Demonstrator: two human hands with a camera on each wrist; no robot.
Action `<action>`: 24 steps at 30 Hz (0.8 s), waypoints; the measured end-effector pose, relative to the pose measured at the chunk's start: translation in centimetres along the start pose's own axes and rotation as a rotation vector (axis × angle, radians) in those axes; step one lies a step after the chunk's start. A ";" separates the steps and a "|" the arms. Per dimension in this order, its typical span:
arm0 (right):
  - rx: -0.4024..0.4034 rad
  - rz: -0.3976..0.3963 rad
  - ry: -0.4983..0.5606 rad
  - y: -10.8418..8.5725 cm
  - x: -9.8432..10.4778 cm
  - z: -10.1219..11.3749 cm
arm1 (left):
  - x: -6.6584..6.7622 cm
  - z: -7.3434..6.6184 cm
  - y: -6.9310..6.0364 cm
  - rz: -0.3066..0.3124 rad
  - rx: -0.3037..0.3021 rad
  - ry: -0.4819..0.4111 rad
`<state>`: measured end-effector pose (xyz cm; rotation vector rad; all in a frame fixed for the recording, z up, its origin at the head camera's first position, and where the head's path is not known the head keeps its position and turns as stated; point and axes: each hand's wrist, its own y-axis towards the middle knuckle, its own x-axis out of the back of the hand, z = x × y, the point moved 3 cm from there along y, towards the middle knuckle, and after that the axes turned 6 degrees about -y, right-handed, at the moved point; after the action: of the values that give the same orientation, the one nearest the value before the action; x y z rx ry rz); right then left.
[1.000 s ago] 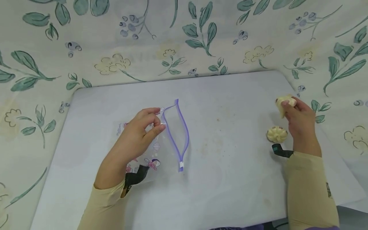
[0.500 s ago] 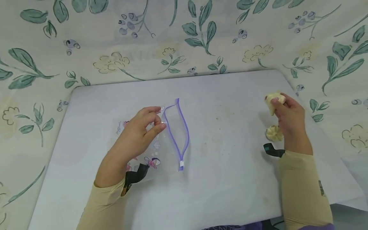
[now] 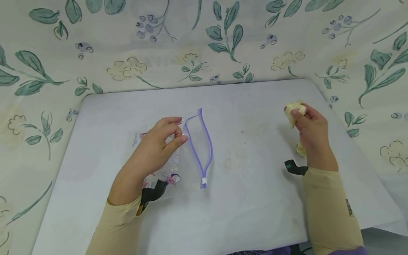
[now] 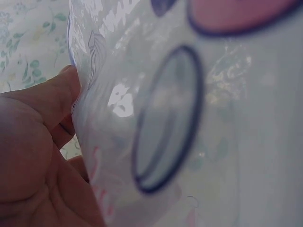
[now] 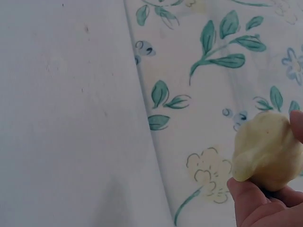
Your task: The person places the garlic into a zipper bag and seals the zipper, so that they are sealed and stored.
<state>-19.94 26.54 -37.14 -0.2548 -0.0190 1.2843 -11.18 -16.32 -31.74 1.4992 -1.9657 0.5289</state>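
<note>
My left hand [image 3: 156,148] pinches the rim of a clear slider zip bag [image 3: 176,170] with purple closure strips and pink cartoon prints. The bag's mouth [image 3: 211,148] gapes toward the right. In the left wrist view, the bag's clear film [image 4: 218,142] fills most of the picture beside my thumb. Over the right side of the table, my right hand [image 3: 313,132] grips a pale yellow, lumpy pumpkin-like piece [image 3: 291,110] between thumb and fingers. In the right wrist view, this piece [image 5: 267,151] shows a smooth lobed surface with a short stub. A second pale yellow piece [image 3: 301,150] lies below, mostly hidden behind my wrist.
The white table [image 3: 248,198] has small dark specks and faint stains in its middle. Behind it rises a floral cloth [image 3: 172,46], which also hangs along both sides. A black wrist mount [image 3: 294,167] sticks out from my right cuff, and another [image 3: 154,191] from my left.
My right hand has moved left with the pale yellow piece, toward the bag. It now covers most of the second piece. My left hand and the bag have barely moved.
</note>
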 end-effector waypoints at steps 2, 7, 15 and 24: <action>0.012 0.017 -0.017 -0.1 -0.8 -0.1 | 0.0 0.0 0.0 -0.001 -0.002 0.001; 0.038 0.087 -0.015 -0.4 -2.9 -0.4 | 0.0 -0.1 0.0 0.000 -0.003 -0.003; -0.003 0.154 -0.020 -1.0 -5.8 -1.7 | -0.1 -0.3 0.1 0.015 -0.004 -0.003; -0.019 0.258 -0.125 -2.6 -9.7 -3.2 | -0.3 -0.4 0.2 0.024 -0.008 0.005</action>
<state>-19.77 16.13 -38.53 -0.1966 -0.1078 1.5566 -11.19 -15.79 -31.65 1.4695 -1.9820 0.5333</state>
